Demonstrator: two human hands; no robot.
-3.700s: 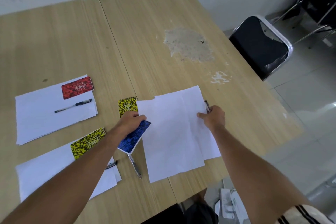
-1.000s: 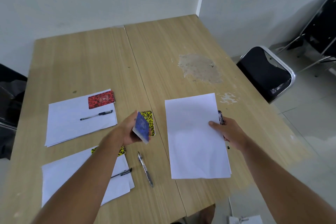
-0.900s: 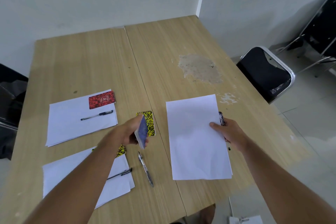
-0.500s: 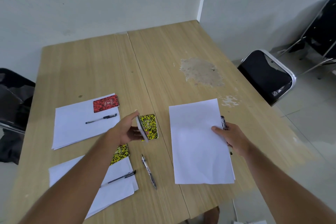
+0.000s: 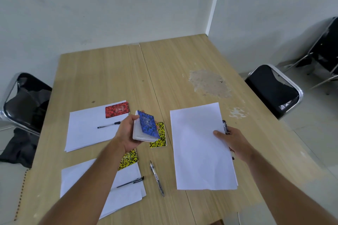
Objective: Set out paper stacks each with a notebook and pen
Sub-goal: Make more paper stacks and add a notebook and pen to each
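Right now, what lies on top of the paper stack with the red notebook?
On that paper stack, the red notebook sits at its far corner and a black pen lies mid-sheet. Its near right edge is hidden behind the left hand.

Two wooden counter [image 5: 113, 71] halves met at a seam; a worn patch [image 5: 209, 83] lay at 1 o'clock. Black chrome-framed chairs stood at 9 o'clock [image 5: 23, 102] and 3 o'clock [image 5: 272, 89]. Dark cloth [image 5: 18, 146] lay on the floor.
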